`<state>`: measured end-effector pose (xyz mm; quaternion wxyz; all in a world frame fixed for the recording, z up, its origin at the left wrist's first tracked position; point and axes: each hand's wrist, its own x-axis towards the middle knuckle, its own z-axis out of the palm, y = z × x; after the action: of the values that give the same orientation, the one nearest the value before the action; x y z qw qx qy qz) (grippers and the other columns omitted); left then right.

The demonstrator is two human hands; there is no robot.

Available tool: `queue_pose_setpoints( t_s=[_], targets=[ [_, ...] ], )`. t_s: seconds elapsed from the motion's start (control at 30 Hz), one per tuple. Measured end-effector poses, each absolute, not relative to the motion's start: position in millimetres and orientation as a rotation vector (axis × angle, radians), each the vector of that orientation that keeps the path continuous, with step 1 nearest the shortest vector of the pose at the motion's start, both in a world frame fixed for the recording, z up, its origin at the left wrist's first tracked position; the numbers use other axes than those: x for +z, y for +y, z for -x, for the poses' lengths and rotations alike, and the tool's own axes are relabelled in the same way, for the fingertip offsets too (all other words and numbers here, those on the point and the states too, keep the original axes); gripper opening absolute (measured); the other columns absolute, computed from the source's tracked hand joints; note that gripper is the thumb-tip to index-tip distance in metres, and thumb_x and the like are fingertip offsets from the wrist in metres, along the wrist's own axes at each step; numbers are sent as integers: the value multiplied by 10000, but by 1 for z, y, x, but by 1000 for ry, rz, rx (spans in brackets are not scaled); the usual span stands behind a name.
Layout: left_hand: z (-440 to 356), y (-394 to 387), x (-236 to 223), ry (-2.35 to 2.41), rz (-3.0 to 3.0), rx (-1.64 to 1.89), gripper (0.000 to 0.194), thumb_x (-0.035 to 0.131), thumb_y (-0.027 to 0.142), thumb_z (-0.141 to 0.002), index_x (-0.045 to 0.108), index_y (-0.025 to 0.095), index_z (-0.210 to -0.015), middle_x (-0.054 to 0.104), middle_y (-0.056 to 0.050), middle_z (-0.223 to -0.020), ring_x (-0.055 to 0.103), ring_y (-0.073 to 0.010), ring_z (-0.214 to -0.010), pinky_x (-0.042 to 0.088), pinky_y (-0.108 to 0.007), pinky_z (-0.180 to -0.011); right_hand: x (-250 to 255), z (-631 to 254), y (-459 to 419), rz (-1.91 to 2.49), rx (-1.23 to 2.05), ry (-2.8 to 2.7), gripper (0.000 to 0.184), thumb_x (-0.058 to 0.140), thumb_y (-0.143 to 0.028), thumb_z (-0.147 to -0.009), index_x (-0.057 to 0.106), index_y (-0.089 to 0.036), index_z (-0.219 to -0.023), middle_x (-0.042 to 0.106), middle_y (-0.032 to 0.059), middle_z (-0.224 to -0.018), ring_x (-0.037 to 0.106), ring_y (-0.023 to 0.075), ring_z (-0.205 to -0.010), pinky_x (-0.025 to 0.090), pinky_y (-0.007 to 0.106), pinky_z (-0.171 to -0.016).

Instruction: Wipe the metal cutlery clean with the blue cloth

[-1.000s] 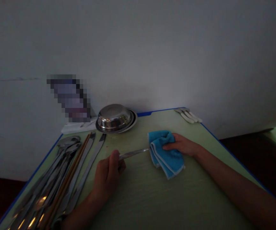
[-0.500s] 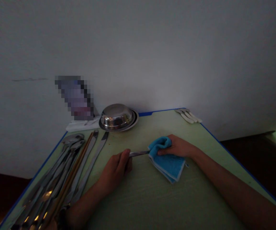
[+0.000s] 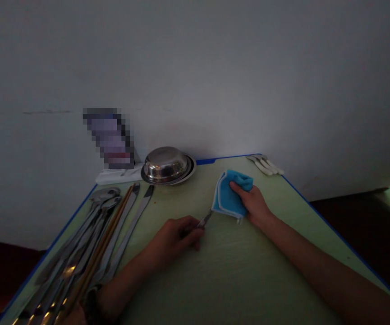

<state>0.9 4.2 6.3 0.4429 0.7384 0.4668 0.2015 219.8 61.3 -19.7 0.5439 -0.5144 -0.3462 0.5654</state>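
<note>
Things Have Turned

From here, I've turned my left hand (image 3: 171,241), fingers curled. My right hand (image 3: 257,206) pinches the blue cloth (image 3: 227,196), now farther away, right of the middle. At its near left corner is the thin metal piece (image 3: 206,220) my left fingers hold, slanting more.

Pixelated panel (image 3: 108,140), cutlery (image 3: 69,271) cut off below, held utensil (image 3: 206,220) partly hidden

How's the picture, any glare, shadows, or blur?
Head view: dim overall; warm glints on the metal cutlery at lower left and on the upturned steel bowl; a faint shadow on the wall behind it; a pixelated patch at left; the utensil in the left hand looks too soft to identify.
</note>
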Motion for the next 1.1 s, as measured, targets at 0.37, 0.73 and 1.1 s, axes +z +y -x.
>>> queue_pose_setpoints(
  t_s=[0.37,0.73,1.1],
  targets=[
    [-10,-1,-3,1210,-2060,481,259,574,412,-742,594,171,-650,572,29,-540,512,-106,-498,344,-191,-500,-18,-186,39,1040,1579,-622,304,670,-423,-617,585,-199,-803,662,14,-791,605,175,-726,479,312,-675],
    [-1,-1,-1,1110,-1839,856,242,288,394,-880,389,188,-803,395,53,-611,402,-107,-527,334,-221,-510,14,-212,31,1154,892,-2166,152,511,-321,-760,564,-186,-713,571,-9,-643,498,115,-579,366,245,-572],
    [-9,-2,-2,1394,-2415,339,333,310,383,-893,549,194,-757,627,-27,-681,578,-166,-610,368,-251,-576,11,-211,30,988,562,-2802,255,500,-184,-704,567,-187,-950,655,42,-869,597,174,-768,397,264,-672]
  ],
)
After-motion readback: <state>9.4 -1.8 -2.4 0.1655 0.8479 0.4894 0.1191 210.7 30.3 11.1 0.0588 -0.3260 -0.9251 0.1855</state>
